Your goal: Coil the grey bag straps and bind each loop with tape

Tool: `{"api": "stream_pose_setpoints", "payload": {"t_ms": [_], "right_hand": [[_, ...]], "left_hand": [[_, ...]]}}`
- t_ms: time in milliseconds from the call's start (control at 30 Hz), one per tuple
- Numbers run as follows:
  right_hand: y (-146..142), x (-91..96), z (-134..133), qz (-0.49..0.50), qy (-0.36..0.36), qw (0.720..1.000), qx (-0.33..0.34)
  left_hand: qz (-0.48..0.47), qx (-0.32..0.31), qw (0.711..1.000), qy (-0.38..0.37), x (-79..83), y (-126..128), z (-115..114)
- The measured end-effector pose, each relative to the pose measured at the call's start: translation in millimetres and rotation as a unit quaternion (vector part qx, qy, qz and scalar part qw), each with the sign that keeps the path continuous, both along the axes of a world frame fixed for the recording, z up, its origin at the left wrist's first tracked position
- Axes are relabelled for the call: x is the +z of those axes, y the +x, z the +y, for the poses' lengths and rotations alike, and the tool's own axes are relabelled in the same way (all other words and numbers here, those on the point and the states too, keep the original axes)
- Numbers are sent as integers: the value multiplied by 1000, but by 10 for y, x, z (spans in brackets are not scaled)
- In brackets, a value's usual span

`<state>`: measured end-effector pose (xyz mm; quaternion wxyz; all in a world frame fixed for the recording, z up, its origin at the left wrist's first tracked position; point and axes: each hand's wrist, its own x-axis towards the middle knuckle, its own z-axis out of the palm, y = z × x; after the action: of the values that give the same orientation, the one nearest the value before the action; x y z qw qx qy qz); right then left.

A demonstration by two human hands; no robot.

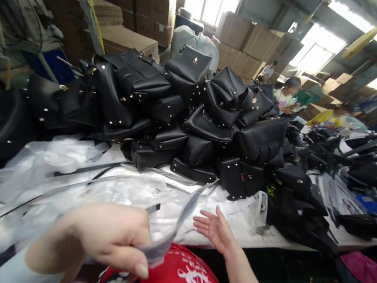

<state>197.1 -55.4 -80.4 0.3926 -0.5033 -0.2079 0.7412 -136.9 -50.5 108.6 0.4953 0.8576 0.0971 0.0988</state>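
- White table (280, 238) spreading beneath everything.
- Black bags (179, 107) heaping along its far side.
- Clear plastic (54, 159) lying crumpled in front of the bags.
- Left hand (114, 234) holding nearest the camera, fingers curling tightly round a strip.
- Right hand (214, 230) hovering, fingers spreading wide, gripping nothing.
- Grey strip (184, 214) running up from the left fist, passing between both hands, reaching toward the bags.

Smooth, semi-glossy leather-look bags (263, 136), crinkled plastic wrapping (55, 152), matt cardboard boxes (234, 30)
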Motion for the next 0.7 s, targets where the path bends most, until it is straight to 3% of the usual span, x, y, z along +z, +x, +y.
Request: {"api": "stream_pose_setpoints", "payload": {"t_ms": [100, 267, 400, 567, 700], "right_hand": [[-96, 175, 268, 122, 25, 990, -58], [64, 648, 381, 101, 76, 981, -146], [315, 1175, 43, 105, 205, 957, -179], [677, 1860, -569, 38, 369, 893, -253], [925, 2135, -1053, -20, 421, 839, -344]], "left_hand": [[-21, -171, 984, -47, -24, 298, -77], [-83, -236, 967, -58, 29, 453, -121], [-67, -276, 956, -76, 38, 493, -88], [-61, -268, 954, -123, -51, 624, 21], [-46, -268, 947, -171, -125, 732, 119]]}}
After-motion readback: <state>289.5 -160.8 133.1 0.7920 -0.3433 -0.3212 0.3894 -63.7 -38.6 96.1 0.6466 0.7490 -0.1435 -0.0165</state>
